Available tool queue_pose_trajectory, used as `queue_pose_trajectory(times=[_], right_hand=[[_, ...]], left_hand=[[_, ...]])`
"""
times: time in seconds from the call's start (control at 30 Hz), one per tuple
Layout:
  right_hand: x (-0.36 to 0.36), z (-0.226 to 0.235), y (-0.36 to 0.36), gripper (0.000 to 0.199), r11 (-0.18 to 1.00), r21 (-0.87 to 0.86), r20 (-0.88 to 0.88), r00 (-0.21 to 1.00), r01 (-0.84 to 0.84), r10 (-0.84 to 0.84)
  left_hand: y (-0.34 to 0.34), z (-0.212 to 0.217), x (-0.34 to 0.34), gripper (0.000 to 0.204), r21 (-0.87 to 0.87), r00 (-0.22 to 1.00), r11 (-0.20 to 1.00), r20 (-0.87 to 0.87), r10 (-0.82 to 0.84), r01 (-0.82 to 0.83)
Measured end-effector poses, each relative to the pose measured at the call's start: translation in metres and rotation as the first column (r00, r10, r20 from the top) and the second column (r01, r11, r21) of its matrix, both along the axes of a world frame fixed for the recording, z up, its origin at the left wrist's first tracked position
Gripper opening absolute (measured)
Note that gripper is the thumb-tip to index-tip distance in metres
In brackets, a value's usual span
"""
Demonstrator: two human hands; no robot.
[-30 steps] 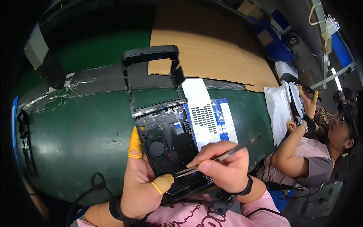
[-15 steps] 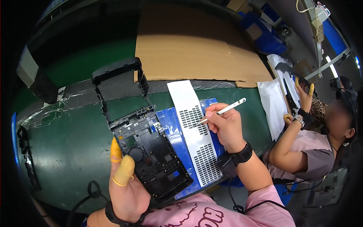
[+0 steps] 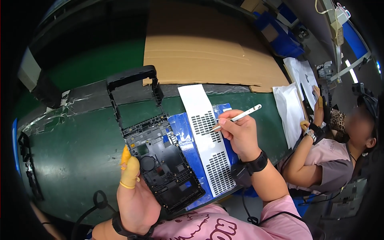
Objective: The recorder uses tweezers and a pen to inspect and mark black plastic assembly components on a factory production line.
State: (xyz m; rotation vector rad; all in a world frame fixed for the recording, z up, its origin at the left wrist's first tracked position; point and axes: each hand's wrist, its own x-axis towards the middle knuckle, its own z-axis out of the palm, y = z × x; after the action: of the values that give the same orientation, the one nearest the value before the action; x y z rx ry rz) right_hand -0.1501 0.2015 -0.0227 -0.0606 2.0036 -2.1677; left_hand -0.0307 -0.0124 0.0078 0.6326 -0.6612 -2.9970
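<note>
A black plastic housing (image 3: 162,156) with a tall open frame at its far end is tilted in my left hand (image 3: 138,200). Yellow finger cots cover the thumb and a finger of that hand, which closes on the housing's left edge. My right hand (image 3: 242,136) pinches a slim white pen-like tool (image 3: 249,113). Its pointed tip is at a white sheet of small black rectangular stickers (image 3: 219,170), among the upper group of stickers. That sheet lies on a blue, tape-covered pad (image 3: 182,130), partly hidden by the housing.
The green table (image 3: 76,148) has a large cardboard sheet (image 3: 200,56) along its far side. A black part (image 3: 30,172) lies at the far left. White wrapping (image 3: 287,114) is on the right, beside a co-worker (image 3: 316,160) handling dark parts. A blue bin (image 3: 282,40) stands behind.
The housing has shifted slightly right and towards me in my left hand. My right hand has hardly moved. The co-worker's raised hand has lowered, and someone's forearm shows at the lower left.
</note>
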Motion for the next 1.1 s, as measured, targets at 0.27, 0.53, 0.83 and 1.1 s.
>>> queue_pose_trajectory(times=[0.27, 0.53, 0.83, 1.1], right_hand=[[0.060, 0.057, -0.045, 0.015, 0.983, -0.118, -0.041, 0.989, -0.143, 0.139], [0.073, 0.037, -0.068, 0.017, 0.963, -0.132, 0.027, 0.970, -0.236, 0.242], [0.076, 0.038, -0.068, 0.016, 0.962, -0.142, 0.029, 0.971, -0.232, 0.239], [0.073, 0.035, -0.067, 0.016, 0.964, -0.130, 0.022, 0.972, -0.231, 0.235]], left_hand=[[-0.002, 0.008, -0.001, 0.038, 0.007, 0.997, 0.999, -0.054, -0.048, 0.048], [0.001, 0.002, 0.003, 0.038, 0.033, 0.993, 0.996, -0.095, -0.075, 0.078], [0.000, 0.005, 0.005, 0.038, 0.023, 0.994, 0.998, -0.092, -0.064, 0.066], [0.001, 0.001, 0.002, 0.039, -0.005, 0.992, 0.997, -0.106, -0.071, 0.071]])
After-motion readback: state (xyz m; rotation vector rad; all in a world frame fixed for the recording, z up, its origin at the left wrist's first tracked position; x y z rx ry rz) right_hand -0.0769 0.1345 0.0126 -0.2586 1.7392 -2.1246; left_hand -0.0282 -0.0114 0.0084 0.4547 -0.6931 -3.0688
